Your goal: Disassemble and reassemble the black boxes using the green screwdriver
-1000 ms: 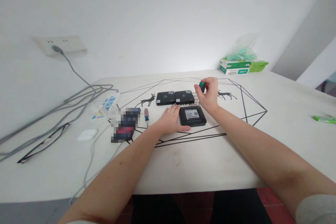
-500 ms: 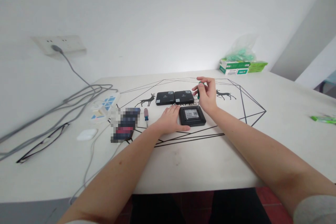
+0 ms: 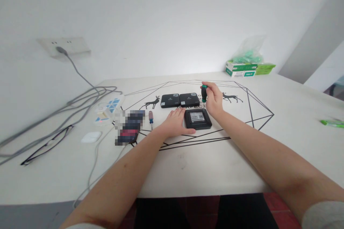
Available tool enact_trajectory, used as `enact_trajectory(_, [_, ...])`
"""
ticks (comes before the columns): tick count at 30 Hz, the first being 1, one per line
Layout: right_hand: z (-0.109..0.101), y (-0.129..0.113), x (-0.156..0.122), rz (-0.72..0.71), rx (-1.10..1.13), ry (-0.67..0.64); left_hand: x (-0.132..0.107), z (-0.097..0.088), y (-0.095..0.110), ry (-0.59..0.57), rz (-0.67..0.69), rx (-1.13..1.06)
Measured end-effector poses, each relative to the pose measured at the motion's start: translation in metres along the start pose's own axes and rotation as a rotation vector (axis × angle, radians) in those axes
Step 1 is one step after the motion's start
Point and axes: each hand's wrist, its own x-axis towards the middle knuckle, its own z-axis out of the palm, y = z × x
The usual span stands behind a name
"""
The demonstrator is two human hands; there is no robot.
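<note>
A flat black electronic box (image 3: 198, 126) with a white printed label lies on the table. My left hand (image 3: 176, 123) rests flat against its left side, fingers stretched out and thumb spread along the front edge. My right hand (image 3: 214, 100) is closed around the handle of a green-and-black screwdriver (image 3: 204, 94). The screwdriver stands nearly upright, its shaft pointing down at the back right part of the box; a screw there is too small to make out. Two similar black boxes, a left one (image 3: 170, 101) and a right one (image 3: 189, 100), lie side by side just behind.
Left of my left hand lie another screwdriver (image 3: 151, 118) and a pixelated phone-like object (image 3: 130, 128). Farther left are a power strip (image 3: 114, 104), a white case (image 3: 91, 137), glasses (image 3: 48, 145) and grey cables (image 3: 77, 105). Green-and-white boxes (image 3: 241, 67) stand back right; a green packet (image 3: 331, 123) lies far right.
My right fingers have shifted on the screwdriver, and more of its handle shows now. My left hand and the box stay in place; the view has moved slightly.
</note>
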Motion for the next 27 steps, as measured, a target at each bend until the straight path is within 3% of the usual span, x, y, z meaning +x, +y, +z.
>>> enact_trajectory(5, [0.000,0.000,0.001,-0.113,-0.099,0.026,0.000,0.001,0.000,0.005,0.002,-0.003])
enact_trajectory(15, [0.006,0.000,0.003,-0.067,-0.080,0.078,-0.001,-0.001,0.002,-0.006,-0.005,-0.014])
enact_trajectory(22, [0.013,-0.001,-0.003,0.191,0.156,-0.002,-0.001,-0.002,0.002,0.000,-0.005,-0.021])
enact_trajectory(27, [0.012,-0.002,-0.008,0.207,0.186,-0.004,-0.001,-0.003,0.003,0.000,-0.009,-0.014])
